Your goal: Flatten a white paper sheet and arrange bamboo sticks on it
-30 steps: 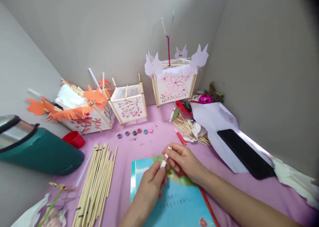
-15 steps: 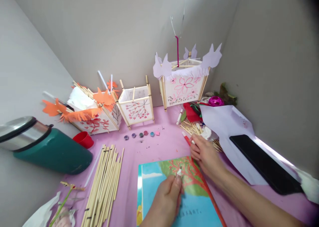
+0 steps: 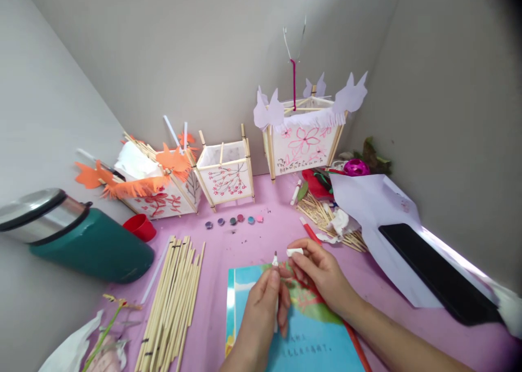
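My left hand (image 3: 261, 307) is closed around a white marker (image 3: 275, 261), whose dark tip points up and away from me. Between the thumb and fingers of my right hand (image 3: 322, 277) is a small white marker cap (image 3: 294, 252), close to the tip but apart from it. Both hands are above a picture book (image 3: 302, 355) with a blue cover and a red branching drawing. Beyond my right hand a red-and-white marker (image 3: 310, 231) lies on the pink table cover. My fingers hide most of the white marker's barrel.
Bamboo sticks (image 3: 169, 301) lie left of the book, near a green tumbler (image 3: 98, 247) and red cup (image 3: 139, 228). Paper lanterns (image 3: 227, 177) stand at the back; another lantern (image 3: 305, 143) hangs from wire. Small paint pots (image 3: 233, 221) form a row. A black phone (image 3: 436, 271) lies right.
My right hand has come back from beside the red marker, bringing the white cap toward my left hand. The left hand has shifted slightly left and away from me, with the marker now more upright.
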Demonstrator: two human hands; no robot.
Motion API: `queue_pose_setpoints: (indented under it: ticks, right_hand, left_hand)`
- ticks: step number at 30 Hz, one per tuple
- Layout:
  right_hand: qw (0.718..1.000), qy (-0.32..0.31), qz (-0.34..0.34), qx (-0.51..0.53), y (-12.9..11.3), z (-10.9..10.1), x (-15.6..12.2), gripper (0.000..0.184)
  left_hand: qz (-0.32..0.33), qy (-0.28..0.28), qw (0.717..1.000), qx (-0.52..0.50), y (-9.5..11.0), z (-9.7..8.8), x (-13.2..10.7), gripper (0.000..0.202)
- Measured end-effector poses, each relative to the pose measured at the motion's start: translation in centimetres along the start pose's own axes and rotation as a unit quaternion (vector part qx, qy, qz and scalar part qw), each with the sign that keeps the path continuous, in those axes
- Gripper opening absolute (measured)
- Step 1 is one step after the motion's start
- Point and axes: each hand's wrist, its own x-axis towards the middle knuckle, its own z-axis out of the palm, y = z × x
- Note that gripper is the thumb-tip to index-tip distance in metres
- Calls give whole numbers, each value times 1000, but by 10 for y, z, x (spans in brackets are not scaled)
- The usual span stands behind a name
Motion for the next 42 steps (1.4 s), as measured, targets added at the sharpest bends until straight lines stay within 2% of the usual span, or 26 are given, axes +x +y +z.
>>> queue_pose_setpoints:
  ticks: [2,5,8,10,12,16,18,20,23,25,28,30,33,36,39,41,42]
  right_hand:
    - [999,4,-29,-37,2,0,-3,23]
    - [989,-28,-105,-101,1,1,-7,18]
    - [960,-81,-213,-165,-3,2,-10,14]
    - [934,-116,-269,-203,-6,4,-12,19]
    - [920,-133,-294,-224,-6,5,-12,24]
    - [919,-98,-295,-241,-2,3,-11,28]
    - [910,-96,-309,-261,0,1,-9,29]
    - [881,-120,-336,-312,-2,-2,-7,30]
    - [809,-161,-361,-436,-9,-5,-4,28]
    - [765,-163,-359,-509,-14,-5,-4,25]
    - [734,-152,-361,-556,-17,-7,-3,26]
    - [734,-138,-364,-557,-14,-10,-3,25]
    - [754,-67,-350,-552,-7,-16,-1,22]
    - [807,27,-302,-507,-4,-20,-1,15]
    - [875,102,-213,-423,-9,-22,-3,7]
    - [895,115,-182,-390,-16,-24,-6,6]
    - [897,110,-185,-387,-19,-26,-9,7]
  left_hand:
    - [-12,8,999,-50,0,-1,0,43]
    - [-30,16,993,-116,-2,-5,2,44]
    - [-40,2,985,-170,-4,-7,5,48]
    - [-60,-18,976,-208,-3,-8,5,51]
    - [-82,-27,968,-237,-1,-8,5,52]
    - [-102,-31,960,-258,4,-7,5,52]
    - [-109,-42,960,-253,4,-5,4,55]
    - [-115,-47,968,-220,2,-4,3,60]
    - [-112,-59,983,-130,-6,-3,2,69]
    - [-106,-89,986,-92,-10,-3,1,72]
    - [-92,-130,984,-82,-10,-5,0,71]
    - [-80,-139,981,-106,-6,-5,0,67]
    - [-75,-123,974,-173,0,-3,0,65]
    - [-67,-59,979,-184,3,-4,0,62]
    - [-32,5,996,-79,7,-10,1,46]
    - [25,52,995,82,11,-17,2,35]
    - [57,80,978,185,14,-21,2,31]
